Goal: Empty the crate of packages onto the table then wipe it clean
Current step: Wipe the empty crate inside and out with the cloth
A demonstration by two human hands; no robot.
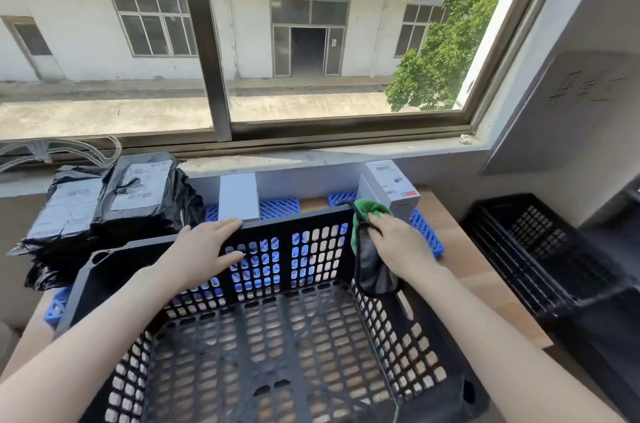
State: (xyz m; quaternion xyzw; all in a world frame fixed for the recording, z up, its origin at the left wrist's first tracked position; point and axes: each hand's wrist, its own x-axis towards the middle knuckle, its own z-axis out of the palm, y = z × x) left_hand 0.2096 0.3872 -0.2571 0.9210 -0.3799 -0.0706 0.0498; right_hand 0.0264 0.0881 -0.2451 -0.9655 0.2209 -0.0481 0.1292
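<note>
We judge the emptying done: the black crate has nothing in it, and bare perforated floor shows through to the wood below. It sits on the worktop, at the near edge right in front of the person, and takes up most of the lower view. It is upright, and its slotted walls look intact. We can't make out any dirt or wet streaks on the plastic, so we can't tell how much of it has been wiped.

Wiping looks underway. The right hand has its fingers curled round a green-and-grey cloth, which is pressed against the crate's far right corner at rim height, with the grey end hanging down inside. The left hand lies on the far wall: its fingers are fairly straight along the top rim and the thumb is spread on the inner face. It holds nothing and seems to be bracing the crate.

By our guess, the other walls, the floor and possibly the outside are left to do.

The black bagged packages with labels are stacked just left of the crate. One white box stands behind the far wall, and another white box stands behind the right corner. Blue slotted pieces lie under and beyond them. A second black crate sits lower down, off to the right of the worktop.
</note>
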